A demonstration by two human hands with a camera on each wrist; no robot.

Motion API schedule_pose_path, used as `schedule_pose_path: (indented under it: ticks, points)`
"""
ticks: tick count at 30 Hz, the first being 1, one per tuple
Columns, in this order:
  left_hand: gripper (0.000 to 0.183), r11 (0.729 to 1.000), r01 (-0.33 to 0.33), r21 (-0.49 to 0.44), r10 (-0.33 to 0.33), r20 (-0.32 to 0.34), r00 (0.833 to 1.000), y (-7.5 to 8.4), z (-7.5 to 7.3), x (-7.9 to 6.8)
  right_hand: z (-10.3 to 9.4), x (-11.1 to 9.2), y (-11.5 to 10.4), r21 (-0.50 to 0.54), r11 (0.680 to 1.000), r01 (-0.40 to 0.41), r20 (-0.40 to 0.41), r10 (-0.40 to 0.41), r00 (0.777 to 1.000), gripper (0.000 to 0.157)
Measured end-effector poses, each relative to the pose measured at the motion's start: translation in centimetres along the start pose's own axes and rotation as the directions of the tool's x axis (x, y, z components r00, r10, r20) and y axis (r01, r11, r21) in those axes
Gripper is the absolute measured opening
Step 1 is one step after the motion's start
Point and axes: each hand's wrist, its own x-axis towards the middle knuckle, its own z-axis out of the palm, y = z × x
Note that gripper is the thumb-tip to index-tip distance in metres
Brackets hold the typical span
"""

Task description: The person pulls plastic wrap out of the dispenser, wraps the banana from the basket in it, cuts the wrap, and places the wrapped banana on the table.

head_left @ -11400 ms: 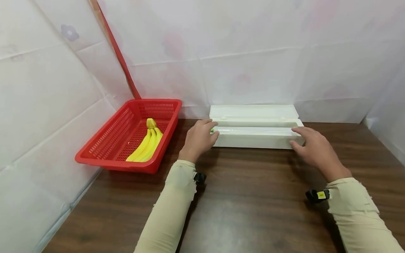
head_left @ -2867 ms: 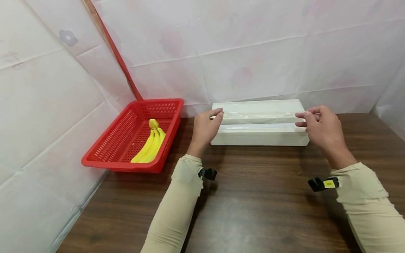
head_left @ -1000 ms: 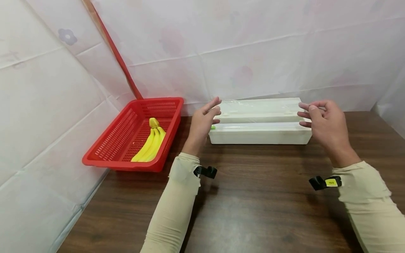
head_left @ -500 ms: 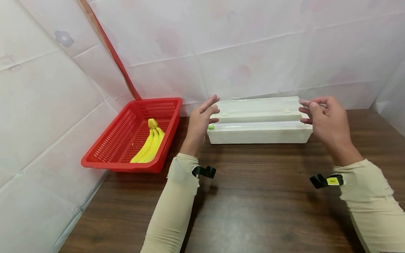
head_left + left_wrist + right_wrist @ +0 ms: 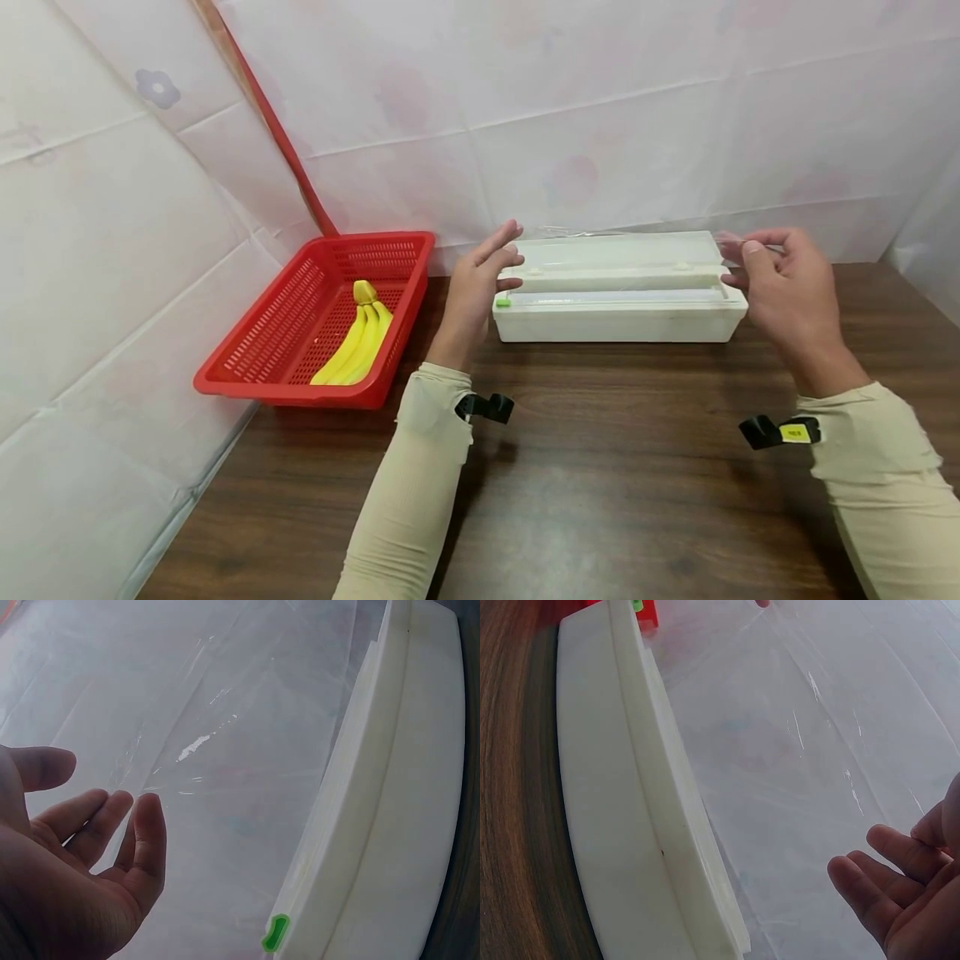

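Observation:
A white plastic-wrap dispenser box (image 5: 621,325) stands on the table with its lid (image 5: 607,250) raised at the back. The roll (image 5: 630,296) lies inside, and a green slide cutter (image 5: 503,302) sits at the left front. Clear plastic wrap (image 5: 247,750), creased, stretches above the box between both hands. At its left edge my left hand (image 5: 468,296) holds the wrap at the fingertips, some fingers spread. My right hand (image 5: 791,292) pinches the right corner between thumb and index finger. In both wrist views, wrinkles run from the fingertips across the sheet.
To the left is a red perforated basket (image 5: 378,392) with yellow bananas (image 5: 356,342) in it. The brown wooden table (image 5: 622,467) extends in front of the box. A pale floral sheet (image 5: 600,108) hangs close behind.
Compared with earlier, both hands are higher and the wrap has been drawn up and back from the roll. Over the last second the right hand shifts slightly outward. Box and basket stay put.

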Motion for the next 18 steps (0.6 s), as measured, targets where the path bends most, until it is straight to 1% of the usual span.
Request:
schedule_pose_path:
  ticks: [7, 10, 14, 18]
  points:
    - [0.040, 0.999, -0.019, -0.031, 0.019, 0.017, 1.000, 0.36, 0.06, -0.05, -0.19, -0.01, 0.01, -0.007, 1.000, 0.003, -0.016, -0.003, 1.000, 0.015]
    - [0.040, 0.999, -0.021, -0.048, 0.022, 0.023, 0.999, 0.53, 0.07, -0.06, -0.15, 0.04, 0.00, 0.018, 1.000, 0.016, -0.034, -0.015, 0.999, 0.016]
    - [0.040, 0.998, -0.024, -0.065, 0.026, 0.029, 0.999, 0.64, 0.08, -0.05, -0.09, 0.08, -0.04, 0.036, 0.998, 0.056, -0.057, -0.054, 0.997, 0.025]
    - [0.040, 0.997, -0.022, -0.070, 0.024, 0.032, 0.999, 0.67, 0.05, -0.05, -0.05, 0.06, -0.10, -0.001, 0.997, 0.072, -0.064, -0.072, 0.995, 0.033]
